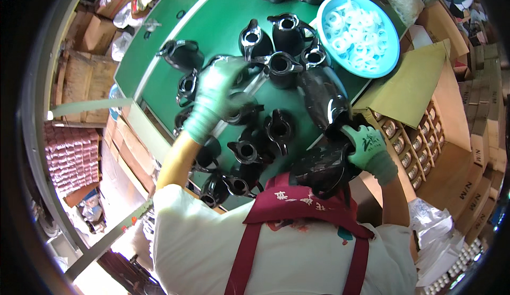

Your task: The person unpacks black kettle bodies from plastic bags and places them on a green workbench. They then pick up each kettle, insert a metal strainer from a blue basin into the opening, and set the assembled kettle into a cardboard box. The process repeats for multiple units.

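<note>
My left hand, in a pale green glove, is stretched over the group of black jugs; motion smears its fingers, and I cannot see whether it grips one. Below my right hand, also gloved, a glossy black jug is tilted close to my apron, with my fingers closed at its upper end. Another long black jug leans just beyond, its lower end close to the same fingers. Several more black jugs with spouts and handles stand on the green work surface, among them an upright one between my arms.
A light blue basin full of white rings sits at the far right. Beside my right arm is an open cardboard carton with dividers and round silvery-topped pieces. One jug lies tilted at the left. A metal rail crosses at lower left.
</note>
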Motion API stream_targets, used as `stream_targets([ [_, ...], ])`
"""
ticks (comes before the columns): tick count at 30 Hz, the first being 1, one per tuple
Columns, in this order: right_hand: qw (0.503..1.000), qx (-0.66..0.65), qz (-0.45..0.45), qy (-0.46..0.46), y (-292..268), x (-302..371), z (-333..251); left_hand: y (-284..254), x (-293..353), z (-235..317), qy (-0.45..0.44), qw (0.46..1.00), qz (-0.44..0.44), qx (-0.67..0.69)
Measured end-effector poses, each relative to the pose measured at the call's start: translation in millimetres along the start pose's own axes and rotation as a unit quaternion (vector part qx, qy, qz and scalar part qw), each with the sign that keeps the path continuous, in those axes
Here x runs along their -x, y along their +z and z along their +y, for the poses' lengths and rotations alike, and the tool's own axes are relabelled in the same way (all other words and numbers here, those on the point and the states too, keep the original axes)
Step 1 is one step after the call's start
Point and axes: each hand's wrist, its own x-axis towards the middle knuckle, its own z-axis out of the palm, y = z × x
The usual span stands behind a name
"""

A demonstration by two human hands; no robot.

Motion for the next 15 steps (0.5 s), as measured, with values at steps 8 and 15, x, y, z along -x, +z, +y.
stream_targets([
  [8, 0.999, 0.002, -0.024, -0.028, -2.3, -5.3, 11.6, 129.9, 3.1, 129.0, -0.012, 0.981, -0.003, 0.195],
  [15, 0.996, -0.034, 0.023, -0.078, -43.0, 23.5, -3.6, 125.4, 1.6, 123.7, 0.027, 0.982, 0.097, 0.159],
])
